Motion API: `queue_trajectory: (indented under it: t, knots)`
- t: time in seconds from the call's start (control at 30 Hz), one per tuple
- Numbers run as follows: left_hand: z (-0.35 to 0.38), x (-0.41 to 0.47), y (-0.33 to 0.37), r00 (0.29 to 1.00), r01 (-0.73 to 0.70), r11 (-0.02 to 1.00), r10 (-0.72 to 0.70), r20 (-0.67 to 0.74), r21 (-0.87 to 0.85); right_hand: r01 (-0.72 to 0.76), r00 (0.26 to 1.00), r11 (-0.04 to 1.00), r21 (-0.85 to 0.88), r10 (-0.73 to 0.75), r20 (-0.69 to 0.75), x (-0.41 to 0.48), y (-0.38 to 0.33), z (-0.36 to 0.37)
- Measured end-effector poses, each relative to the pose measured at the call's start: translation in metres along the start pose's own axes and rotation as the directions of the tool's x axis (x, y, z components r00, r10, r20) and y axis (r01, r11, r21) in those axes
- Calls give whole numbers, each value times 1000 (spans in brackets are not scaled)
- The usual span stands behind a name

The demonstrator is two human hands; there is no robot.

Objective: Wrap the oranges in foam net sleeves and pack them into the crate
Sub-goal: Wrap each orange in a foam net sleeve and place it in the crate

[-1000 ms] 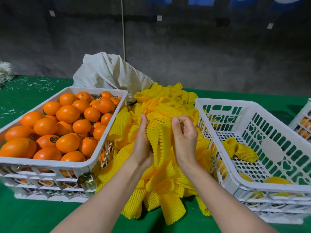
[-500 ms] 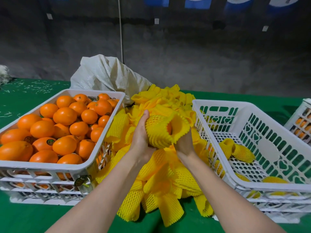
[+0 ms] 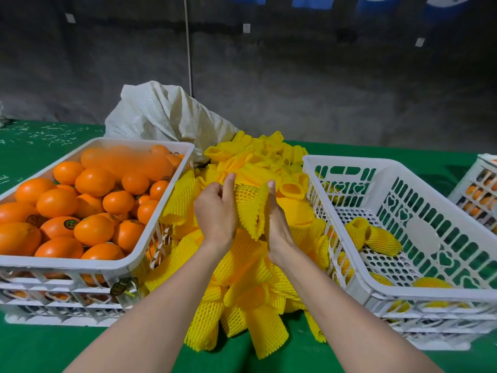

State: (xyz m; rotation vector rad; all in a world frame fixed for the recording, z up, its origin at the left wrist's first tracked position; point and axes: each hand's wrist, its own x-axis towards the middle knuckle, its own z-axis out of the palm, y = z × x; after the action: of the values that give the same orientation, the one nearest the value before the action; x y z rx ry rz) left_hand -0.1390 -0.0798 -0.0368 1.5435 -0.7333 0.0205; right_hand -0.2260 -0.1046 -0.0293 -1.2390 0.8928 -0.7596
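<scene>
A yellow foam net sleeve sits between my two hands above the pile of sleeves. My left hand grips its left side with the thumb up. My right hand presses its right side. Whether an orange is inside the sleeve cannot be told. Bare oranges fill the white crate on the left. The white crate on the right holds a few wrapped oranges on its floor.
A crumpled white sack lies behind the sleeve pile. Another white crate with oranges stands at the far right edge. Everything rests on a green table cover. A dark wall rises behind.
The sleeve was stretched wide open half a second ago; now it is pulled narrower between my hands. The left hand has shifted up onto the sleeve's top edge.
</scene>
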Motion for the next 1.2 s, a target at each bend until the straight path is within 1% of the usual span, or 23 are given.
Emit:
queue_trajectory:
  t: [0.03, 0.07, 0.13, 0.17, 0.23, 0.3, 0.37, 0.4, 0.5, 0.63, 0.73, 0.8, 0.97, 1.07, 1.1, 1.13, 1.17, 1.2]
  knots:
    - [1, -1, 0, 999, 39, 998, -39, -13, -54, -6, 1000, 997, 76, 6, -3, 3, 1, 0]
    - [2, -1, 1, 995, 99, 984, -102, -11, -149, -13, 1000, 990, 144, 14, -6, 5, 2, -2]
    - [3, -1, 2, 969, 249, 898, -235, 82, -364, -3, 1000, 972, 236, 5, -9, 8, 5, -4]
    - [3, 0, 2, 948, 318, 853, -285, 141, -415, 15, 1000, 963, 271, -8, -25, 9, 6, -5]
    - [2, 3, 2, 912, 409, 798, -343, 223, -443, 14, 999, 950, 311, -1, -42, 11, 5, -7]
    - [1, 6, 3, 880, 474, 749, -376, 291, -463, -18, 999, 943, 332, 29, -27, 13, 4, -9]
    - [1, 8, 6, 849, 522, 711, -384, 362, -471, -50, 999, 922, 385, 53, 5, 14, 2, -11]
    - [1, 10, 8, 840, 532, 710, -376, 391, -461, -58, 998, 910, 411, 52, 26, 15, 1, -12]
    - [2, 10, 12, 830, 532, 734, -353, 432, -422, -47, 997, 883, 467, 17, 69, 12, -5, -12]
    - [4, 5, 17, 839, 510, 728, -304, 451, -459, -51, 996, 829, 557, 0, 91, 5, -11, -13]
    - [4, 2, 16, 854, 460, 756, -234, 464, -466, -16, 996, 832, 554, -33, 79, 3, -14, -13]
    - [4, 2, 15, 864, 438, 756, -206, 459, -486, 7, 996, 843, 538, -55, 73, 2, -17, -11]
    - [0, 4, 15, 904, 335, 799, -122, 411, -499, -27, 992, 847, 530, -42, 118, -1, -19, -12]
    - [-1, 2, 15, 918, 305, 834, -129, 375, -460, 36, 991, 863, 504, -96, 93, 1, -12, -10]
    - [-2, 2, 15, 906, 337, 837, -164, 391, -432, 77, 989, 876, 477, -127, 72, 2, -12, -11]
    - [-4, 4, 16, 871, 405, 823, -215, 442, -398, 125, 983, 892, 435, -170, 67, 5, -13, -13]
    - [-7, 5, 17, 798, 515, 776, -279, 534, -365, 169, 971, 904, 392, -222, 92, 6, -15, -16]
    - [-9, 7, 18, 693, 635, 701, -333, 639, -324, 220, 953, 914, 342, -276, 125, 8, -17, -19]
